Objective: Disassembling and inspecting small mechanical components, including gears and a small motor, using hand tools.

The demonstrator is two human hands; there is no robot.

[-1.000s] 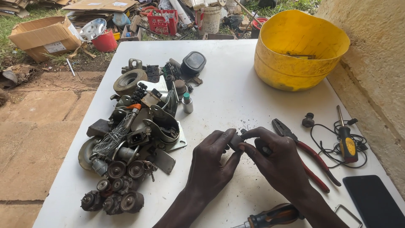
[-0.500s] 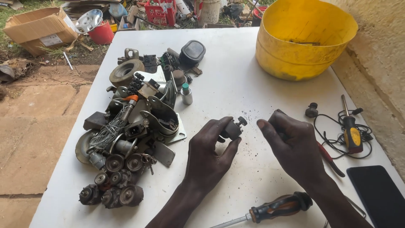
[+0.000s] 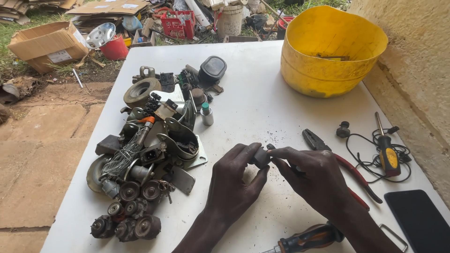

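L hand [image 3: 234, 180] pinches small dark part [image 3: 260, 157], R hand [image 3: 318, 175] grips its stub end — could slip & roll into scrap pile [image 3: 150, 150] at left.

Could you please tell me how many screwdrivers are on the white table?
2: a red-and-yellow screwdriver at the right edge, and an orange-and-black screwdriver at the near edge. The parts pile may hide others.
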